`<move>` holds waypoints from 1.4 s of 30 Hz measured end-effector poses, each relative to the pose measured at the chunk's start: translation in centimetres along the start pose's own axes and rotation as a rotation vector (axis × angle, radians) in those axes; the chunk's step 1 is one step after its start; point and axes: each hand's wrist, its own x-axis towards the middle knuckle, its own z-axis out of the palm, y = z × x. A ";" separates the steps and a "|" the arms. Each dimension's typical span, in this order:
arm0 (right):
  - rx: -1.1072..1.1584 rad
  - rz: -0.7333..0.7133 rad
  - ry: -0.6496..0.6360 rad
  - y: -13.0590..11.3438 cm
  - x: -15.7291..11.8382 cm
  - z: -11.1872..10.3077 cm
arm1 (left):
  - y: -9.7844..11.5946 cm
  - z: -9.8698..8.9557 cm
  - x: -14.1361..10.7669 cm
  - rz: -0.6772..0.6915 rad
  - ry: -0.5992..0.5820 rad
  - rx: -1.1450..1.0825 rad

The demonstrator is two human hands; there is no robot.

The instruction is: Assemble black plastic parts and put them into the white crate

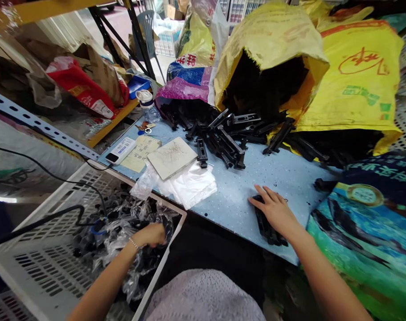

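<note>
My left hand (153, 235) is over the white plastic crate (60, 240), above a heap of small clear bags with black parts (122, 236) inside. Its fingers are bent downward and blurred, so whether it holds anything does not show. On the right of the blue tabletop, my right hand (274, 208) lies with spread fingers on a small row of long black plastic parts (268, 229). The palm covers some of them. More loose black parts (226, 140) are piled at the middle of the table.
A yellow woven sack (279, 33) spills black parts at the back, beside another bright yellow sack (363, 80). A blue-green sack (366, 240) stands at right. Plastic bags (192, 189), a pale square board (172, 157), a phone-like white device (121, 150) and a bottle (149, 107) lie left.
</note>
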 end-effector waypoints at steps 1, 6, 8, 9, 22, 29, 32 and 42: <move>0.007 -0.074 -0.010 -0.2 1.0 -0.2 | 1.7 -1.1 0.7 0.106 0.062 -0.035; 0.240 -0.126 -0.034 -1.4 4.0 -1.1 | 10.0 -5.7 5.1 0.425 0.835 0.060; 0.476 0.027 -0.072 -2.0 4.2 -1.0 | 11.2 -7.1 6.7 0.391 0.927 0.082; 0.652 0.114 -0.091 -2.5 4.3 -0.9 | 11.3 -7.7 7.4 0.379 0.917 0.036; 2.173 0.422 -0.010 -14.4 11.6 0.8 | 8.4 -10.9 7.5 0.529 0.814 -0.197; 2.197 0.277 -0.599 -13.4 6.9 1.9 | 8.2 -11.1 5.3 0.562 0.910 0.057; 2.336 0.339 -0.637 -14.3 6.9 2.8 | 8.2 -9.6 3.2 0.608 0.991 0.038; 1.909 0.145 -0.111 -17.6 6.1 0.0 | 12.2 -2.6 -4.2 0.820 0.534 0.100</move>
